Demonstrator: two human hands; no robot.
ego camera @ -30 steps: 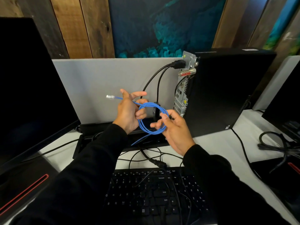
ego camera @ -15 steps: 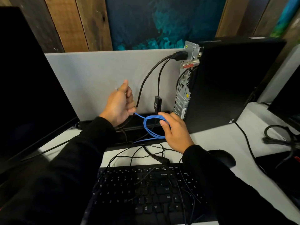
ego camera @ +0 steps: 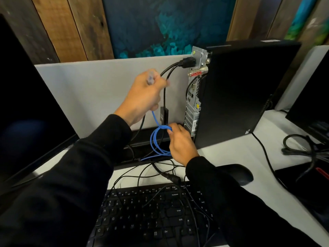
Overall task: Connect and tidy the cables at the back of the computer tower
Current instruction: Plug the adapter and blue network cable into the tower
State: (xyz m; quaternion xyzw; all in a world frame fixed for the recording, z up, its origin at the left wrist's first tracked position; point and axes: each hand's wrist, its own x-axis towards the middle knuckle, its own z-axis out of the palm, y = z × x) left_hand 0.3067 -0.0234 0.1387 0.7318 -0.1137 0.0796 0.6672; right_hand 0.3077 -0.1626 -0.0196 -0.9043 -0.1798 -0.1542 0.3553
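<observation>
Black slim computer tower [ego camera: 249, 90] stands upright on the white desk [ego camera: 263, 139], its grey metal rear panel [ego camera: 193, 97] turned toward the person so the ports can be reached. Grey divider panel [ego camera: 99, 90] behind it backs the hanging leads. Black keyboard [ego camera: 151, 216] sits at the near edge with thin black wires [ego camera: 142, 177] strewn over it, not yet tidied. Black computer mouse [ego camera: 236, 173] lies just right of the right sleeve. Thick black power cable [ego camera: 170, 68] is already plugged in near the top of the rear panel and droops down the divider.

Blue network cable [ego camera: 156, 141] is the piece in hand, near the base of the tower. Right hand [ego camera: 179, 143] pinches the gathered blue loops so the coil stays bundled, fingers curled around it. Left hand [ego camera: 144, 97] is raised beside the power cable, fingers clenched around the free end; the clear plug tip [ego camera: 151, 78] pokes out above the fist, blurred. Likely held this way to pay out slack and steer the plug to a port; which port, cannot tell.
</observation>
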